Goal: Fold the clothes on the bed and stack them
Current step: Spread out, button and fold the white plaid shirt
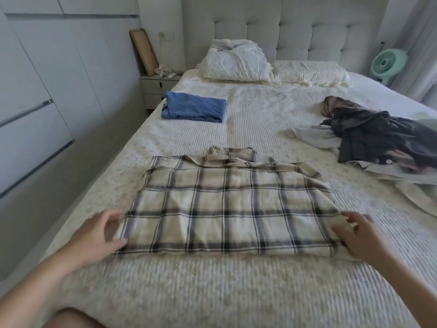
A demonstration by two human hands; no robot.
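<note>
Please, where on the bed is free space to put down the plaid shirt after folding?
Bare bedspread lies between the folded blue garment and the dark clothes pile, and also between the plaid shirt and the pillows. The right side is crowded by the pile. Left hand and right hand are at the shirt's near corners.

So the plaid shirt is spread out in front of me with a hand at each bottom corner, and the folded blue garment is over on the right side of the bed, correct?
Not quite. The head view shows the folded blue garment on the left side of the bed, near the nightstand. The plaid shirt does lie spread in front, with the left hand and right hand at its bottom corners.
</note>
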